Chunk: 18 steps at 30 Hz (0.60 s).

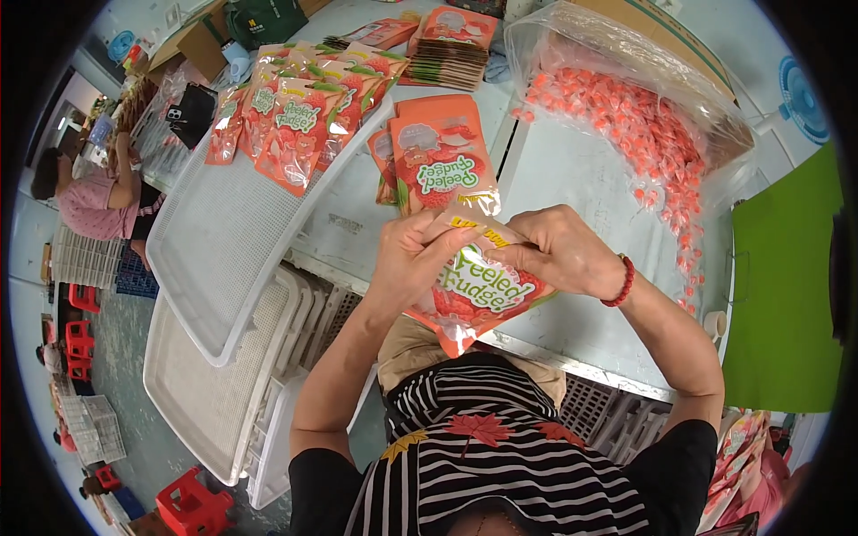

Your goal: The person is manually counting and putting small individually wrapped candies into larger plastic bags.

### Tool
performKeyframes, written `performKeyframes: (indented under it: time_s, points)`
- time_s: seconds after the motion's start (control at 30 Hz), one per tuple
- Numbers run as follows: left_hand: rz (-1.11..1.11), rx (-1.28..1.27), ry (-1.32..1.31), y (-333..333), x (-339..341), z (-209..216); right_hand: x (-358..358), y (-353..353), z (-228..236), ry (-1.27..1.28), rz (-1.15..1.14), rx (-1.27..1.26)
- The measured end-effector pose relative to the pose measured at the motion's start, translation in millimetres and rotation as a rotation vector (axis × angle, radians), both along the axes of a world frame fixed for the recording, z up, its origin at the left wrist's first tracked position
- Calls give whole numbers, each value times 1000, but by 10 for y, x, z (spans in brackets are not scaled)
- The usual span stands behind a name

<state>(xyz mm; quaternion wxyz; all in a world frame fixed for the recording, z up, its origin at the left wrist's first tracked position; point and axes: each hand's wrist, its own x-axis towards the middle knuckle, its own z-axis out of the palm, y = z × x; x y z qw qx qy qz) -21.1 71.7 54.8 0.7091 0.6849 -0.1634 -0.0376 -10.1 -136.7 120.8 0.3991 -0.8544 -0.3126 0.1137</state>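
An orange candy pouch (474,295), judged light, pliable and slippery, is clamped at its top edge between left hand (413,259) and right hand (563,253).

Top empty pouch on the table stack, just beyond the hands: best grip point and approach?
Take the pouch by its near bottom edge, coming from the person's side. It lies flat with that edge overhanging the pouches beneath, and both hands are already closest there. A pinch looks likelier than a top grab.
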Motion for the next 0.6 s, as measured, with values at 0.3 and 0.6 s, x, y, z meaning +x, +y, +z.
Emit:
performKeyframes:
  time_s: [0.3, 0.6]
  points:
    - [102, 72, -125, 241, -49, 168, 19, -15, 38, -186, 90, -144]
    - [84, 73, 9, 138, 3, 258, 7, -328, -220, -111, 81, 0]
